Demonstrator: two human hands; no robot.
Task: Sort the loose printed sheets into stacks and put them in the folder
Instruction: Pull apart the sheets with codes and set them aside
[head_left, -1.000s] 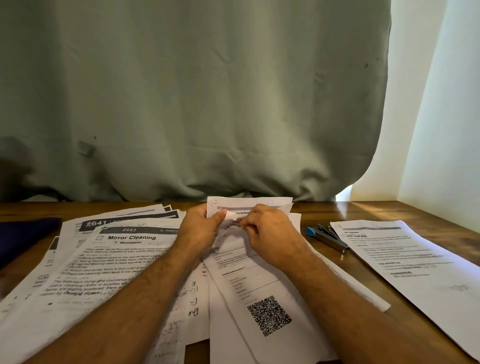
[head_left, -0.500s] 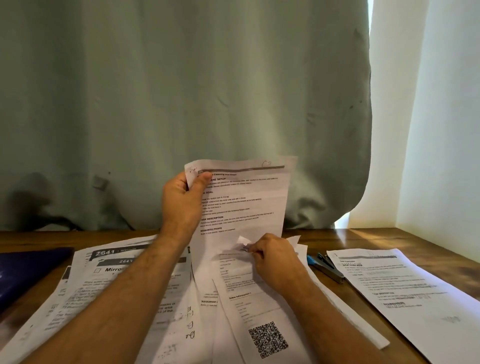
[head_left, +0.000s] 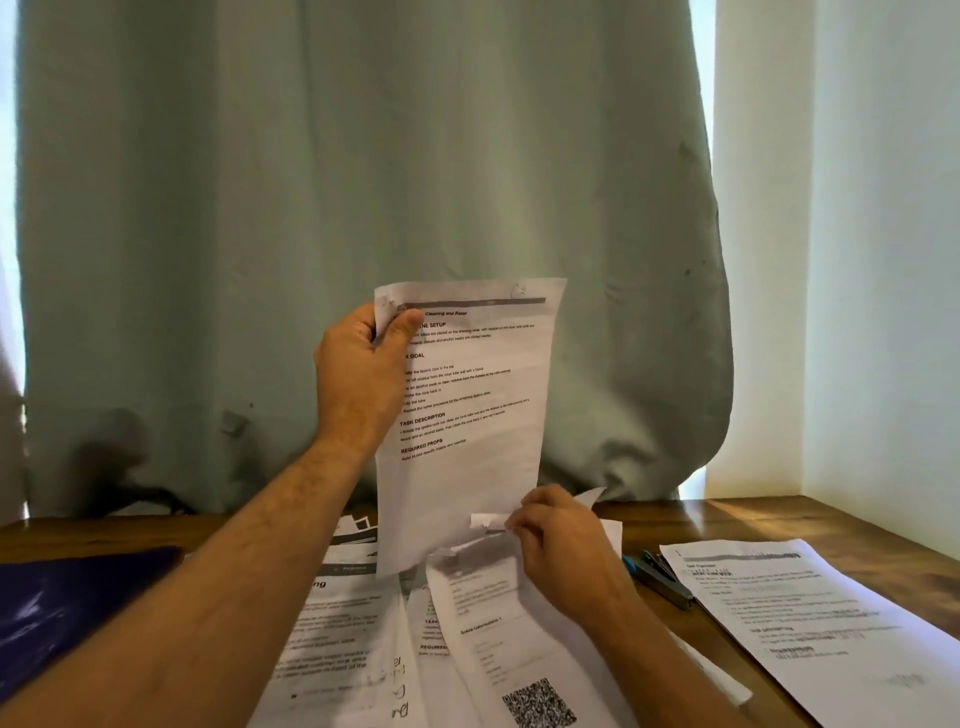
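My left hand (head_left: 363, 369) pinches the top left corner of a printed sheet (head_left: 467, 415) and holds it upright above the table. Below it, my right hand (head_left: 561, 545) pinches the torn top corner of a sheet with a QR code (head_left: 498, 634) that lies on the pile. More loose printed sheets (head_left: 332, 623) are spread under my left forearm. A dark blue folder (head_left: 67, 608) lies at the left edge of the table.
A separate stack of sheets (head_left: 810, 623) lies at the right on the wooden table (head_left: 779, 519). A blue and black stapler (head_left: 657, 571) sits between that stack and my right hand. A green curtain (head_left: 363, 208) hangs behind the table.
My left hand has lifted the top sheet off the pile and raised it upright. My right hand stays low, holding the QR sheet's corner. The camera has tilted upward.
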